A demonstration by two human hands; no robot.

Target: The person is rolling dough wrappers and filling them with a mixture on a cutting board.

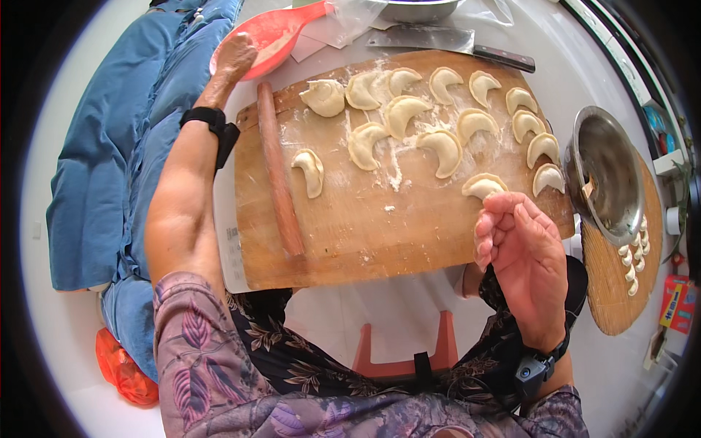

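Note:
My left hand point(236, 56) reaches into a red plastic scoop point(296, 24) that holds flour. Its fingers are partly hidden, so what it grips cannot be made out. My right hand point(523, 246) is loosely curled over the board's right front corner, its palm showing bare. Its fingertips overlap the lower edge of a folded dumpling point(483, 185); contact is unclear. More crescent dumplings point(405, 115) lie across the floured wooden board point(350, 230). At the back left is a round dough piece point(325, 98). A wooden rolling pin point(278, 169) rests along the left side.
Behind the board lies a cleaver point(421, 38). A steel bowl point(608, 169) stands at the right, over a round tray point(608, 295) bearing several small dumplings. Another person's denim-clad legs point(120, 137) are at left, near a red plastic bag point(128, 372). A red stool point(405, 367) shows below.

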